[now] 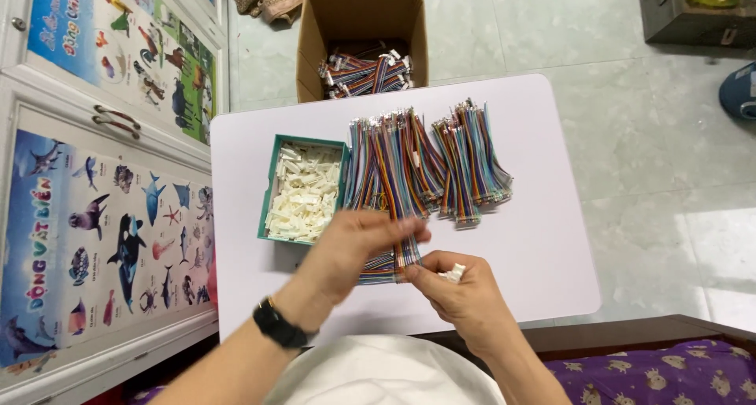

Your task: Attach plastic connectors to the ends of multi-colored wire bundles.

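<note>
My left hand [358, 244] pinches the near end of a flat multicoloured ribbon cable [405, 251], just above the front of a white table [543, 247]. My right hand [461, 291] holds a small white plastic connector [454, 273] right beside that cable end. A black watch sits on my left wrist. Behind my hands lies a big pile of the same coloured cables [394, 165], and a second bundle of cables [471, 165] lies to its right. A green box [272, 186] full of white connectors stands to the left of the piles.
An open cardboard box [362, 19] with more cable bundles stands on the tiled floor behind the table. White cabinet doors with animal posters [102, 200] run along the left. A dark crate [693, 15] sits at the far right. Purple patterned fabric [661, 373] lies near my right.
</note>
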